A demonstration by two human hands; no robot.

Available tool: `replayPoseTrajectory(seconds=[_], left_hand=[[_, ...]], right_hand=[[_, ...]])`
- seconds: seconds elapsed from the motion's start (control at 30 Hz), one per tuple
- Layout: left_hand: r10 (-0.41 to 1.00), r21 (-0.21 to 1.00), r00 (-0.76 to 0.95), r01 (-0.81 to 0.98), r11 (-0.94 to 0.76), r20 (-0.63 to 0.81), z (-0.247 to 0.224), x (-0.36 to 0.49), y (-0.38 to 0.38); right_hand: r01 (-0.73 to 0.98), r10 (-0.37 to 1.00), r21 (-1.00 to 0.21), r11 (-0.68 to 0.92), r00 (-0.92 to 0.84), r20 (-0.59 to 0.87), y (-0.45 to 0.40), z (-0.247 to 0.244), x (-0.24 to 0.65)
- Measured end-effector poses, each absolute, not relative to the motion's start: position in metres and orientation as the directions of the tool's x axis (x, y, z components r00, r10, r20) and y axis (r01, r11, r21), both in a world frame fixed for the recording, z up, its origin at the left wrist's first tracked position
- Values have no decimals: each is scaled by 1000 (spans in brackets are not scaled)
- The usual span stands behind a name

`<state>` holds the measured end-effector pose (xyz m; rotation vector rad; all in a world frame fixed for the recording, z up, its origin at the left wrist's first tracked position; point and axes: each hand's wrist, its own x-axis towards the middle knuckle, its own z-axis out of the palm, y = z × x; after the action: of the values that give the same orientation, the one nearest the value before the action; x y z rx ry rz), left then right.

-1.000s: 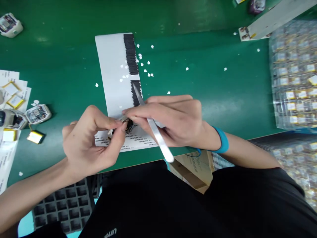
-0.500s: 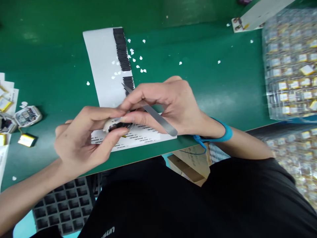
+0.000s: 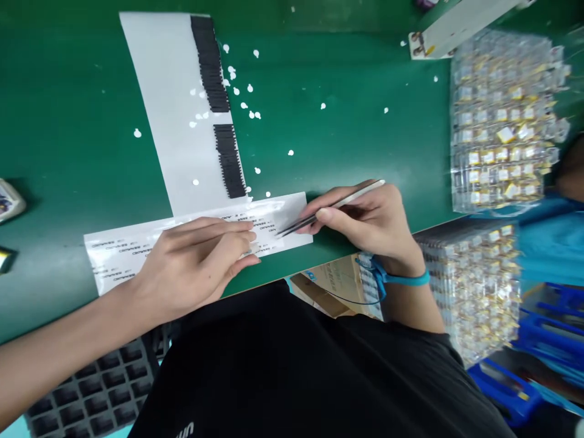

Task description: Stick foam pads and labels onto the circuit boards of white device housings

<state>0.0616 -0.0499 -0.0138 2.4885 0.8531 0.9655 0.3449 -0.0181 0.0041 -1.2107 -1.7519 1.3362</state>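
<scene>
We see the right hand [image 3: 376, 222] grasping tweezers [image 3: 353, 198], their points over the printed label sheet [image 3: 292, 212].

We cannot tell whether those points touch the sheet or pinch anything. Left of that grip, the left hand [image 3: 201, 261] lies over the sheet, covering much of its print; its fingers are stretched out, and we cannot make out whether anything is held under them. Below the left wrist, a black grid tray [image 3: 98, 395] is partly hidden by the forearm and shirt. Beyond the grip, to the left, we find black strips [image 3: 229, 161] on white paper [image 3: 162, 103], with small white tabs [image 3: 250, 89] scattered about. Well to the grip's left, the frame cuts off a pale device [image 3: 9, 202]; far right, it cuts off a co-worker's blue sleeve [image 3: 554, 240].
</scene>
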Motion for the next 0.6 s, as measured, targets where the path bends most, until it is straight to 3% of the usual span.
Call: replayPoseTrajectory(seconds=[0.2, 0.6], left_hand=[[630, 493, 594, 403, -771, 500, -13, 64, -50], [639, 472, 587, 434, -767, 498, -12, 65, -49]], right_hand=[[223, 966, -974, -41, -239, -95, -25, -2, 349], [172, 943, -978, -119, -287, -166, -20, 1, 345]])
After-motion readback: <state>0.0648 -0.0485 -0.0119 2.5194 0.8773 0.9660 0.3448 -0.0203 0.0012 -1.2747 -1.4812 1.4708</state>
